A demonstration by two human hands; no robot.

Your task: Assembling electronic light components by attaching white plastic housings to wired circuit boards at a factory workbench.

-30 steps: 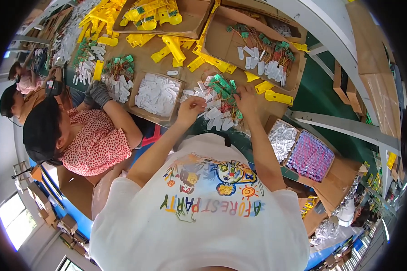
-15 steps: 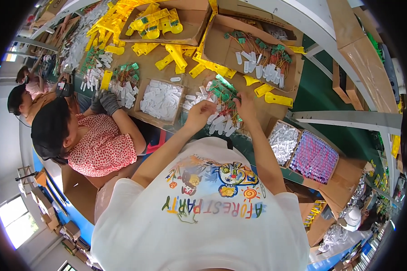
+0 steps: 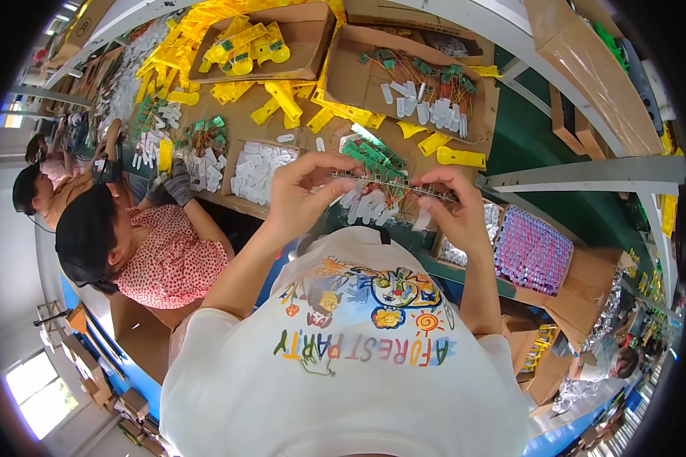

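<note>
A thin circuit board strip (image 3: 389, 181) is held nearly edge-on above the bench, in front of my chest. My left hand (image 3: 305, 190) pinches its left end between thumb and fingers. At its right end, my right hand (image 3: 457, 209) is closed the same way. A blurred white piece (image 3: 422, 220) hangs beside my right thumb. Just beyond the strip lies a pile of green circuit boards (image 3: 377, 156) with thin wires and white plastic pieces (image 3: 366, 207), partly hidden by the strip and my hands.
Left of my hands sits a box of white pieces (image 3: 261, 169). Farther back are a carton of yellow housings (image 3: 312, 57) and a carton of wired boards (image 3: 358, 80). Purple-pink parts fill a tray (image 3: 533, 247) at right. A co-worker's gloved hand (image 3: 178, 183) works at left.
Both hands have come up and nearer to me from the pile, now with a circuit board strip between them. My view has shifted slightly.
</note>
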